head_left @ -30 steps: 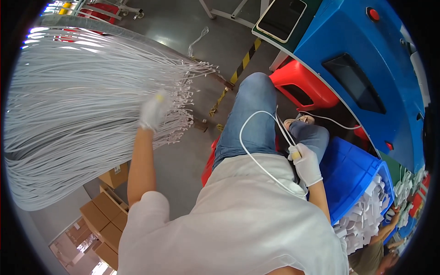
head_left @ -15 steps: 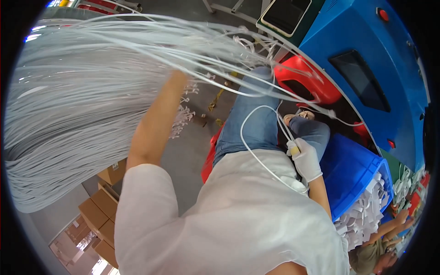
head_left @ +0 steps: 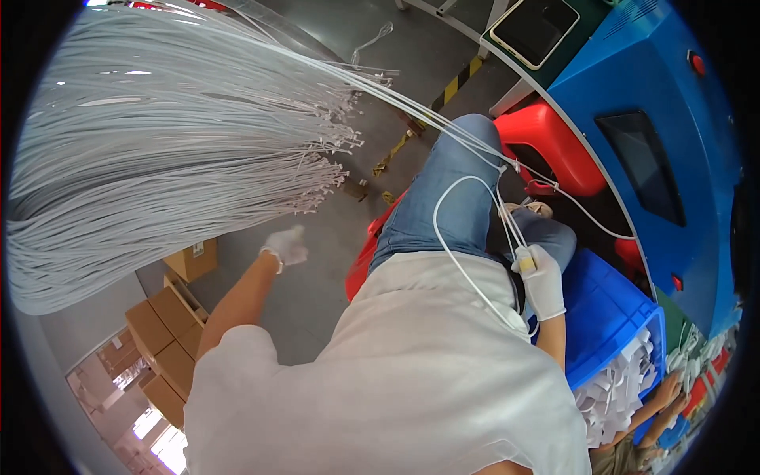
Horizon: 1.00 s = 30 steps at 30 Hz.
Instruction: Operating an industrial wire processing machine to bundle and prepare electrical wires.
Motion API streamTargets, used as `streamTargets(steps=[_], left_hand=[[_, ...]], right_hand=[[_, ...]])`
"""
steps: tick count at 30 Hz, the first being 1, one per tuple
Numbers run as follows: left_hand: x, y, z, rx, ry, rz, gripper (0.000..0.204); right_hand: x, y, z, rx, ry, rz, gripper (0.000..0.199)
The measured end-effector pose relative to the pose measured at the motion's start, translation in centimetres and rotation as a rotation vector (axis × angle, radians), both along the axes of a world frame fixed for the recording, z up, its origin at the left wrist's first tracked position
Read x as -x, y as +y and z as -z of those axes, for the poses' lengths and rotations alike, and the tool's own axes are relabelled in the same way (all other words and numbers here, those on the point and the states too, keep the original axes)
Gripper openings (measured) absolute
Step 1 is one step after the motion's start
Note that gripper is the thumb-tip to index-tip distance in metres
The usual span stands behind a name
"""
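My right hand (head_left: 543, 285), in a white glove, is closed round a few thin white cables (head_left: 509, 218); a small yellowish patch shows at the fingers. One white cable (head_left: 441, 229) loops from there over my lap. My left hand (head_left: 286, 247), also gloved, is over the floor below the cable bundle, apart from it, its fingers loosely apart with nothing visible in them. The thick bundle of white cables (head_left: 158, 150) fills the upper left, small connectors at its ends. Several strands (head_left: 412, 109) stretch from it across my knee toward the right.
A blue machine (head_left: 641, 103) with a dark screen stands at the right, a red casing (head_left: 554, 146) beside it. A phone (head_left: 535, 30) lies on the green table. A blue bin (head_left: 609, 309) adjoins white scraps (head_left: 613, 388). Cardboard boxes (head_left: 162, 324) stand lower left; another person's hands (head_left: 669, 396) work lower right.
My left hand has come out of the cable bundle, down toward my body. The lifted strands have dropped and straightened across my knee. My right hand keeps its grip on the cables.
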<state>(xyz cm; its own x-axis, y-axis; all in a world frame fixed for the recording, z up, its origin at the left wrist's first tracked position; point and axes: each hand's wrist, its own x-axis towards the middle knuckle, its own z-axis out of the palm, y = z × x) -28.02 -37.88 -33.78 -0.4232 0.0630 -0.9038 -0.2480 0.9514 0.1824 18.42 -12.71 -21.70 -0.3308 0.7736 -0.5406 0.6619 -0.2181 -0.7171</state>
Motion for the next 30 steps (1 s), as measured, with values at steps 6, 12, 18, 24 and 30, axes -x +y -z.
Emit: streamTargets(steps=[6, 12, 18, 24, 30], left_hand=[[3.1, 3.6, -2.4, -0.223, 0.107, -0.020, 0.035], [-1.0, 17.3, -2.8, -0.360, 0.165, 0.908, 0.068], [-12.6, 30.9, -8.2, -0.847, -0.360, 0.441, 0.074], [-8.1, 39.8, -11.4, -1.495, -0.688, -0.198, 0.041], [-1.5, 38.3, -9.3, -1.092, 0.198, 0.439, 0.041]], right_hand=[[-0.1, -0.2, 0.7, -0.012, 0.002, 0.002, 0.018], [-0.3, -1.0, 0.2, -0.080, -0.054, -0.008, 0.015], [-0.6, -2.1, 0.7, -0.082, -0.043, 0.020, 0.013], [-0.5, -1.8, -0.4, -0.053, -0.077, 0.029, 0.016], [-1.6, -2.7, -0.1, -0.110, -0.151, 0.009, 0.020]])
